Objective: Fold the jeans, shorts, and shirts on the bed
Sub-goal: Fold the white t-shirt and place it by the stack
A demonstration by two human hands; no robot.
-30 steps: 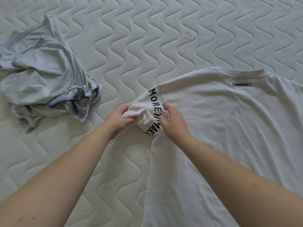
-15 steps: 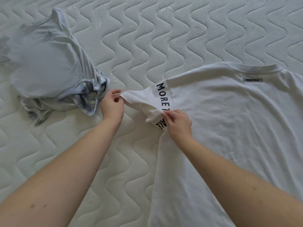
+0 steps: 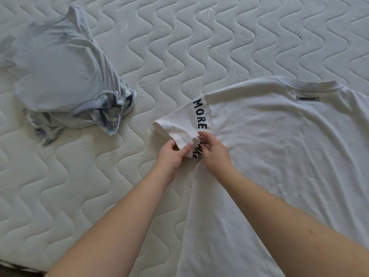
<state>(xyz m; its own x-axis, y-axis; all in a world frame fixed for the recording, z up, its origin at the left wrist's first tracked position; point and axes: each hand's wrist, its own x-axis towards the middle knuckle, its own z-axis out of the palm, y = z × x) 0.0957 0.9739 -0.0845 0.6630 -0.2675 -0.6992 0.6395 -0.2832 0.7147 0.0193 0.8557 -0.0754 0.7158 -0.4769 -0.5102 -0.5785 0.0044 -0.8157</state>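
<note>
Both grips are closed on the same piece of cloth: the left hand (image 3: 171, 154) pinches the lower edge of the sleeve (image 3: 179, 127) of the white T-shirt (image 3: 279, 156) between thumb and fingers, and the right hand (image 3: 214, 151) pinches the bunched fabric just beside it, where the black lettering (image 3: 200, 113) running down the sleeve crumples under the fingertips. The T-shirt lies spread back-up on the bed (image 3: 199, 37), its collar at the far side and a small dark label (image 3: 307, 98) just below the collar; its body reaches toward the viewer and off the right edge of the view. Well to the left of the T-shirt sits a crumpled heap of pale blue shirts (image 3: 65, 76), one with a plaid weave showing at its near edge, none of them folded. No jeans or shorts show in this view. As a judgement, the task is at an early stage: the T-shirt is laid out but carries no fold yet, the sleeve is only being straightened, and the heap is left to do. Compared with half a second ago, the left hand has let go of the sleeve's outer tip, which now lies free on the bed, and has moved in close beside the right hand, while the right hand keeps its hold at the lettering.
</note>
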